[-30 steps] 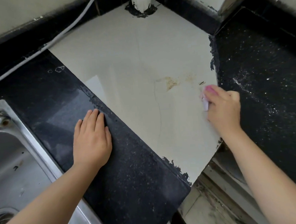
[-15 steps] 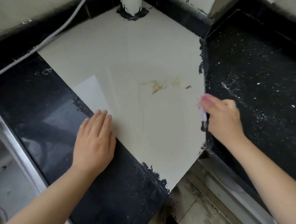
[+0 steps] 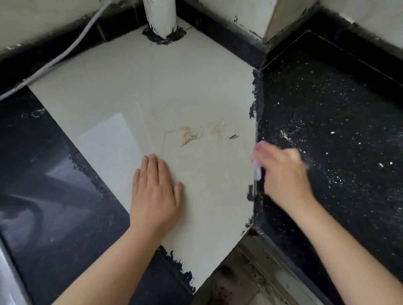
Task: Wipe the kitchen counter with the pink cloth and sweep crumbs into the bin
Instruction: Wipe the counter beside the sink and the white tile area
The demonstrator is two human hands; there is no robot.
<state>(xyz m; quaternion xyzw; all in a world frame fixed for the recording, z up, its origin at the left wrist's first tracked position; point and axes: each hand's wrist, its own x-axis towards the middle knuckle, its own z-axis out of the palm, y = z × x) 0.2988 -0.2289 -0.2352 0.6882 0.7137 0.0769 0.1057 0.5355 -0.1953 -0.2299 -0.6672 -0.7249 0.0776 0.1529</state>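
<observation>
Left hand (image 3: 154, 193) lies flat, fingers straight and together, on the pale counter (image 3: 125, 86), while the blurry right hand (image 3: 284, 173) curls around the pink cloth (image 3: 257, 159) at the dark counter's edge, near the crumbs (image 3: 189, 135).

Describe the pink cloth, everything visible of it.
Only a little of the pink cloth shows: a small bunched wad, pink at its top edge and paler, whitish-lilac where a fold hangs below. It looks soft and thin, blurred by motion. The right hand grips it, fingers curled over it, at the seam where the pale counter panel meets the speckled black counter.
</observation>
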